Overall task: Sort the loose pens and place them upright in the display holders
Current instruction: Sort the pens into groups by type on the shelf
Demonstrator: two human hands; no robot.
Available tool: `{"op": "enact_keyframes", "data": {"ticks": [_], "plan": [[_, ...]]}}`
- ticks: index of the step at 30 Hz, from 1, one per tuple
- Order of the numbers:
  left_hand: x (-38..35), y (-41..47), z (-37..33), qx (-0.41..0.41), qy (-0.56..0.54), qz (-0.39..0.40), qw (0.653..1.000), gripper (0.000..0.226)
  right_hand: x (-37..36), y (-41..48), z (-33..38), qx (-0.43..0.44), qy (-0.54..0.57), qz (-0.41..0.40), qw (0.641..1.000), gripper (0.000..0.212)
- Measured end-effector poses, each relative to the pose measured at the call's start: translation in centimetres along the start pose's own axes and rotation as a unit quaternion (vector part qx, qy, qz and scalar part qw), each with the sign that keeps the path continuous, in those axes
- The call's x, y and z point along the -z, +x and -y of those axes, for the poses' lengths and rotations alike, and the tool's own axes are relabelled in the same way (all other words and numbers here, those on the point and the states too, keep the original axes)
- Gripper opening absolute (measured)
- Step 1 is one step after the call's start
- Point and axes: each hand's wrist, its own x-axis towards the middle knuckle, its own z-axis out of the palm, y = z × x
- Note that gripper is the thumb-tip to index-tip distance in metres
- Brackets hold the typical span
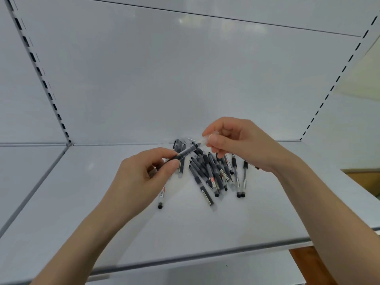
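A heap of several loose black pens lies on the white shelf, near its back wall. My left hand pinches the barrel of one black pen and holds it slanted above the heap. Its tip points up and right into a clear cap, which my right hand pinches between thumb and fingers. A single pen with a red label lies apart at the left of the heap, partly under my left hand. No display holder is in view.
The white back panel rises right behind the pens, with slotted uprights at the left and right. The shelf's front edge runs below my forearms. A brown wooden floor shows under the right end.
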Motion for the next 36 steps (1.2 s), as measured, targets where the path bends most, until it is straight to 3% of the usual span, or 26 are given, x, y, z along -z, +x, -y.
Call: {"op": "enact_keyframes", "data": {"ticks": [6,15,18,22,26,30,34,36], "plan": [[0.0,-0.2,-0.2,-0.028,0.026,0.015,0.999,0.026,-0.7,-0.2,0.0,0.0,-0.011,0.027,1.0,0.014],[-0.3,-0.2,1.0,-0.021,0.066,-0.008,0.998,0.031,-2.7,0.3,-1.7,-0.006,0.043,-0.015,0.999,0.016],[-0.2,0.3,1.4,0.0,0.089,-0.023,0.996,0.02,-3.1,1.1,-2.3,-0.042,0.064,-0.04,0.996,0.016],[0.7,0.9,4.4,0.058,0.245,-0.055,0.966,0.021,-3.1,1.8,-4.0,-0.083,-0.116,-0.112,0.983,0.006],[1.3,0.8,6.9,0.134,0.344,-0.046,0.928,0.013,-3.9,1.3,-5.0,-0.12,-0.293,-0.023,0.948,0.019],[1.2,0.8,7.5,0.159,0.364,-0.025,0.917,0.014,-5.1,1.3,-4.3,-0.148,-0.452,0.037,0.879,0.03],[0.9,0.8,7.1,0.129,0.393,-0.049,0.909,0.018,-5.5,1.4,-4.0,-0.158,-0.49,0.042,0.856,0.024],[0.6,0.7,6.3,0.075,0.351,-0.095,0.928,0.014,-4.7,1.4,-4.0,-0.166,-0.414,0.016,0.895,0.031]]}}
